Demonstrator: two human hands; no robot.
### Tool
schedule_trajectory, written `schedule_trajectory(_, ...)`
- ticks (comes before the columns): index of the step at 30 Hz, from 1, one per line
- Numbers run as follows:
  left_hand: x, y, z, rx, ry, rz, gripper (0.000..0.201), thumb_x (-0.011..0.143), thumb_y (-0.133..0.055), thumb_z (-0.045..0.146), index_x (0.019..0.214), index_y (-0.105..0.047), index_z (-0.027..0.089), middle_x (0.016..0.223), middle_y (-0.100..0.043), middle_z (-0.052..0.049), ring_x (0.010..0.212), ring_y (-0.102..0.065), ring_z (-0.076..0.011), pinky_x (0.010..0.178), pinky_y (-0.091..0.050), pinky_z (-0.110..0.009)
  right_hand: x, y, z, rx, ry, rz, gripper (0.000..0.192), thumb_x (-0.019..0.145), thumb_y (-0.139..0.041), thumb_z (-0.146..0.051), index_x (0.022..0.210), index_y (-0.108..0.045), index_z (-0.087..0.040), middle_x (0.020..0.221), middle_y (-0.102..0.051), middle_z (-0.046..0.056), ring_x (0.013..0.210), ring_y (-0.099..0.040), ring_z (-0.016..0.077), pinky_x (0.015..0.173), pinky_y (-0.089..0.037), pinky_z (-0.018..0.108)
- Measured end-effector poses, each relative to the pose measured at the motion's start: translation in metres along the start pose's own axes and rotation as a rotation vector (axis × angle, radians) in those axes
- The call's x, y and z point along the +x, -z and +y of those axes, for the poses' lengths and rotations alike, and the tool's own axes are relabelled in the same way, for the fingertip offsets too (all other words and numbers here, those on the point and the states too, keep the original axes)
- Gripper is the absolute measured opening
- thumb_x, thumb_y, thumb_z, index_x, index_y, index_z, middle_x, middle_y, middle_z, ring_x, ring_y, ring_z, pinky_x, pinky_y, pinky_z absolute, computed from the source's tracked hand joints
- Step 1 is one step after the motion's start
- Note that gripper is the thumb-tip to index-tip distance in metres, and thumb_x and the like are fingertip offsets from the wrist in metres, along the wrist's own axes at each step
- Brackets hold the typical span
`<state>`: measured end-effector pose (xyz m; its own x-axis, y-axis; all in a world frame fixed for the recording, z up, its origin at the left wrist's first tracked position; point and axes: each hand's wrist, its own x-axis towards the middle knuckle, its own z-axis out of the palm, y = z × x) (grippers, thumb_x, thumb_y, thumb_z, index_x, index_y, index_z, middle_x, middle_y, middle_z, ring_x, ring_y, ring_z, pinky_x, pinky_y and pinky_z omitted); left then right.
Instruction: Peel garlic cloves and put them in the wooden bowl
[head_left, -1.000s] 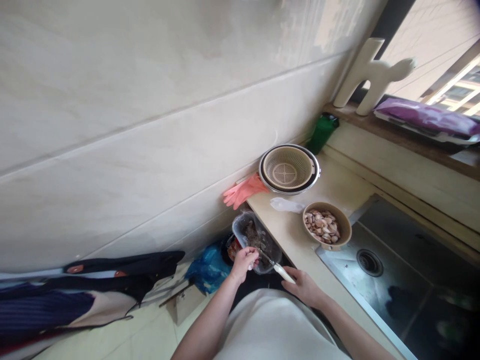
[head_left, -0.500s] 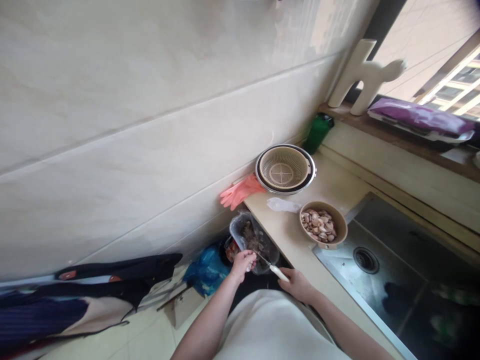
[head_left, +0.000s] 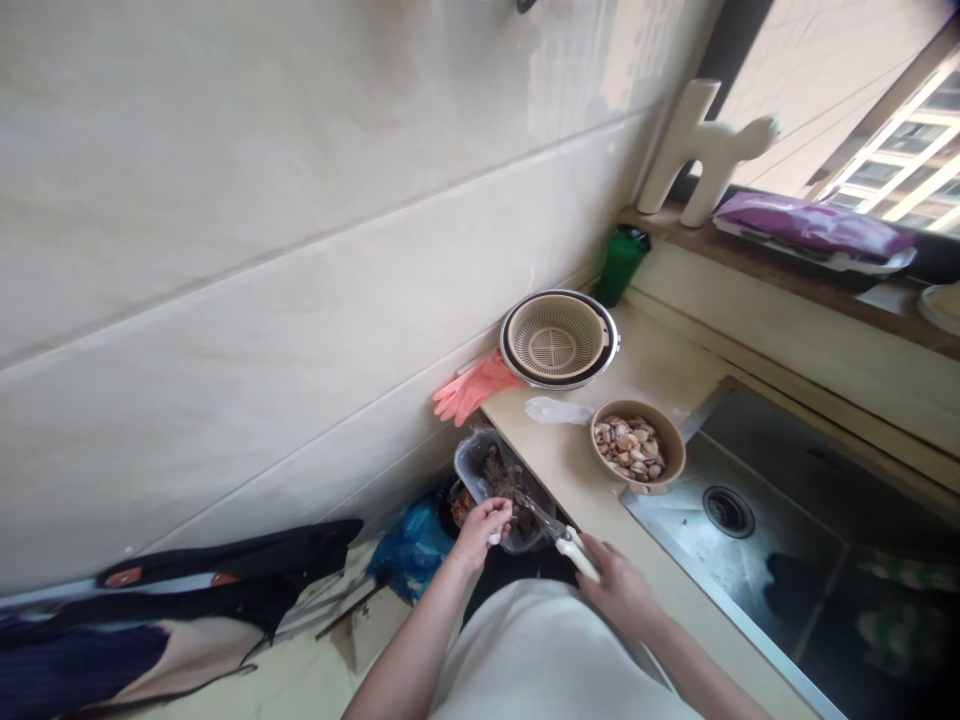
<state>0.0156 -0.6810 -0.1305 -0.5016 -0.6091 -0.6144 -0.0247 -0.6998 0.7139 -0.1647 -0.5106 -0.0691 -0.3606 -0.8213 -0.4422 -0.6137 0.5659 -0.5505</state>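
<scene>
Holding over the counter's end, above a clear plastic tub (head_left: 501, 487) of dark peelings, wedged just beyond both grips against the pale stone counter (head_left: 600, 470). Ranging outward from the grips, largest first: steel sink (head_left: 787, 520) off to the right of the knife hand, round beige strainer basket in a dark-rimmed bowl (head_left: 559, 338) far ahead, tan bowl of peeled garlic cloves (head_left: 637, 446) ahead and right of the blade, pink rubber glove (head_left: 472, 385) ahead and left, crumpled clear wrapper (head_left: 556, 410) between basket and bowl. Closing the right hand (head_left: 619, 588) firmly around the white handle of a small paring knife (head_left: 568, 540), blade angled forward and left toward the other hand; judged light, stiff and sharp-edged, best taken by the handle well behind the blade, never near the steel. Pinching the left hand (head_left: 480, 525) shut on a small pale piece at the fingertips, probably a garlic clove (head_left: 495, 537), though too small to tell for sure; sitting right at the knife tip, over the tub's near rim. Judged very light, firm but easily bruised, with papery skin likely slippery once loose; safest held by fingertips at the end away from the blade, thumb kept clear of the cutting line.
</scene>
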Motion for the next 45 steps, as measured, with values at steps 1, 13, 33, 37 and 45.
schedule_trajectory(1,-0.001,-0.007,0.007,-0.003,-0.015,-0.028,0.031,0.057,-0.077,0.032,0.079,-0.063,0.015,0.062,-0.059,0.001,0.052,-0.053,-0.0086,0.048,-0.041,-0.019,-0.007,0.004,0.011,-0.056,0.036,0.081,0.048,0.071,-0.049,-0.028,0.119,-0.052,-0.024,0.095,-0.063,0.006,0.082,-0.058,0.0208,0.073,-0.043,0.028)
schedule_trajectory(13,0.038,-0.205,0.097,0.127,0.068,-0.334,0.033,0.063,-0.075,0.036,0.078,-0.06,0.011,0.056,-0.054,0.001,0.045,-0.049,-0.0071,0.042,-0.041,-0.019,-0.04,0.009,0.103,-0.414,0.061,0.563,0.065,0.074,-0.055,-0.049,0.132,-0.04,-0.024,0.11,-0.057,0.012,0.101,-0.051,0.0307,0.089,-0.037,0.048)
schedule_trajectory(33,-0.033,-0.109,0.078,-0.208,-0.066,-0.213,0.046,0.059,-0.079,0.022,0.101,-0.062,0.018,0.093,-0.065,-0.004,0.085,-0.059,-0.0142,0.072,-0.045,-0.023,0.046,0.044,-0.064,0.303,0.409,0.34,0.021,0.084,-0.05,-0.037,0.084,-0.061,-0.019,0.075,-0.063,0.003,0.066,-0.056,0.0152,0.061,-0.044,0.025)
schedule_trajectory(37,-0.039,-0.092,0.08,-0.242,-0.103,-0.131,0.048,0.054,-0.081,0.021,0.098,-0.063,0.016,0.091,-0.066,-0.005,0.082,-0.06,-0.0146,0.071,-0.045,-0.023,0.046,0.039,-0.078,0.268,0.493,0.284,0.022,0.087,-0.045,-0.035,0.087,-0.061,-0.02,0.077,-0.064,0.004,0.07,-0.058,0.0159,0.064,-0.044,0.025)
schedule_trajectory(45,-0.036,-0.087,0.08,-0.262,-0.171,-0.092,0.048,0.054,-0.082,0.023,0.098,-0.064,0.015,0.087,-0.066,-0.005,0.072,-0.058,-0.0112,0.069,-0.044,-0.022,0.053,0.028,-0.082,0.346,0.444,0.335,0.032,0.087,-0.041,-0.043,0.081,-0.061,-0.019,0.072,-0.062,0.005,0.064,-0.054,0.0146,0.062,-0.044,0.025)
